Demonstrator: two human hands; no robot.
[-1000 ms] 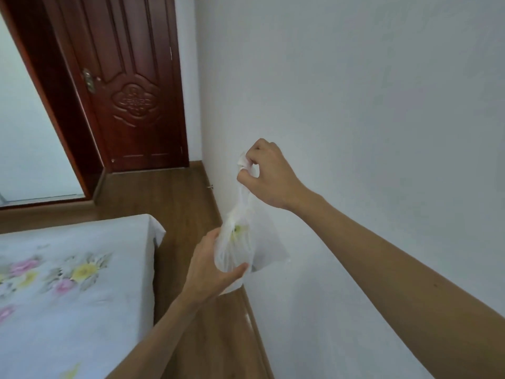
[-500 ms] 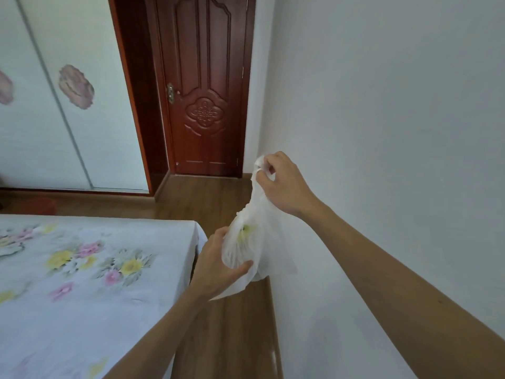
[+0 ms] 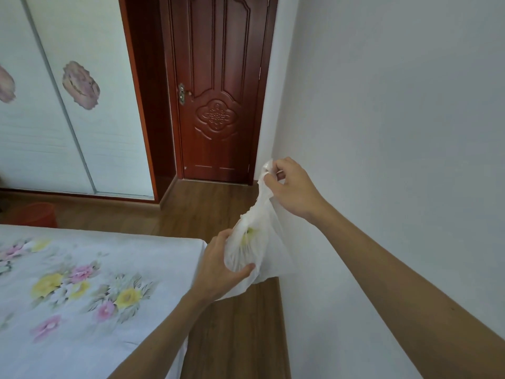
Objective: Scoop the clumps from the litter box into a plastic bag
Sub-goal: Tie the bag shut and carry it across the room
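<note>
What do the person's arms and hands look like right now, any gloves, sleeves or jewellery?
Both hands are bare: no gloves on the left hand or the right hand. No sleeves show; both forearms are uncovered to the edge of the picture. No watch, bracelet or ring can be seen on either wrist or on the fingers in view.

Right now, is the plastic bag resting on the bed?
No. The plastic bag hangs in the air beside the bed, its neck pinched by the right hand and its bulge cupped by the left hand.
</note>
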